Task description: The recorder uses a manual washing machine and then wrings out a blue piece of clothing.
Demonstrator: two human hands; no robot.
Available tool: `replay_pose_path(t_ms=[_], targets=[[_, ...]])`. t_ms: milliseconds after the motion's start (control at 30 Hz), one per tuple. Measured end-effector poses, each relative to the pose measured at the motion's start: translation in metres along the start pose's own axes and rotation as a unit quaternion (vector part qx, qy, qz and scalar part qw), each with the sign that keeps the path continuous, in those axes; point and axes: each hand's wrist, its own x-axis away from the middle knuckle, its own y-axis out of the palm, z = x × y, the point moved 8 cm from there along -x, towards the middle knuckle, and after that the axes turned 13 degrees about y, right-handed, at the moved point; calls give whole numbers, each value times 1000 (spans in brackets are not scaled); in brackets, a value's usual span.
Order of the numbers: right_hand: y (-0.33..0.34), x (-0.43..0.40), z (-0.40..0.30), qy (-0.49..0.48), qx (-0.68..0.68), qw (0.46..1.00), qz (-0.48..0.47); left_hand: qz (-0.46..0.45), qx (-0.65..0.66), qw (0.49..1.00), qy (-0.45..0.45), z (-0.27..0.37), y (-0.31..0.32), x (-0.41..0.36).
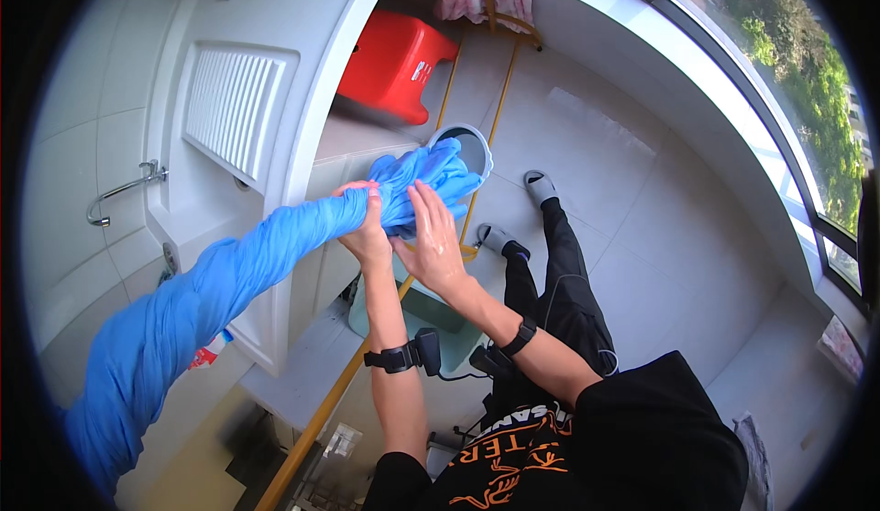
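A long blue cloth [275, 243], twisted like a rope, runs from the lower left up to the middle of the view. My left hand [368, 232] is closed around its twisted part near the bunched end. My right hand [433, 239], wet and with fingers extended, rests against the loose folds of that end; its palm is partly hidden. Beyond the folds, a grey bucket [479, 153] stands partly covered by the cloth. Below my hands is a pale green plastic basin [450, 339], seen between my forearms.
At the left is a white laundry sink with a ribbed washboard [234, 109] and a metal faucet [127, 191]. A red plastic stool [392, 64] lies near the top. A yellow rack pole [323, 408] passes below my left forearm. Windows [790, 64] line the right side.
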Motion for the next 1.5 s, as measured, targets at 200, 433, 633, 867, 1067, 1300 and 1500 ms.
replay_pose_path(t_ms=[200,433,633,867,1067,1300,1500], targets=[[36,2,30,-13,-3,988,153,50,-14,998,-46,13,19,28],[20,-25,34,-30,-109,945,306,75,-2,996,-40,23,30,33],[12,-54,24,-82,-129,982,109,-87,33,996,0,14,36,10],[43,-75,17,-148,-156,962,-166,-213,98,972,16,1,34,-6],[64,-83,19,-111,-178,906,-368,-320,120,940,27,0,38,-14],[97,-80,24,-121,-166,871,-447,-310,94,946,0,-14,15,-14],[97,-77,14,-111,-168,846,-493,-257,9,954,153,-1,14,-13]])
